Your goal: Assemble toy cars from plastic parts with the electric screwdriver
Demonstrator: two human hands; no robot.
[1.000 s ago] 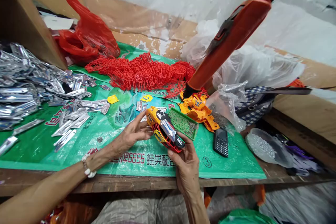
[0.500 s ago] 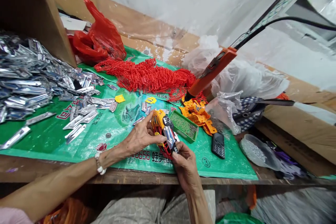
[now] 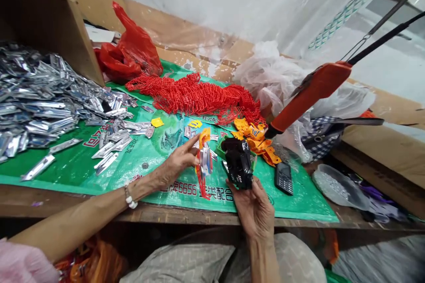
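The toy has been split since a second ago: left hand pinches the orange-red shell, right hand grips the black chassis just right of it.

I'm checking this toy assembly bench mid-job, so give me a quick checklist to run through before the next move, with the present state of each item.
1. Left hand grips the red, yellow and silver shell: ok.
2. Right hand holds the black part: ok.
3. The two pieces are joined: not ok, a gap shows between them.
4. Orange hanging screwdriver free of both hands: ok.
5. Green screw tray stocked: cannot tell, the black part hides most of it.
6. Phone lies flat on the green mat: ok.
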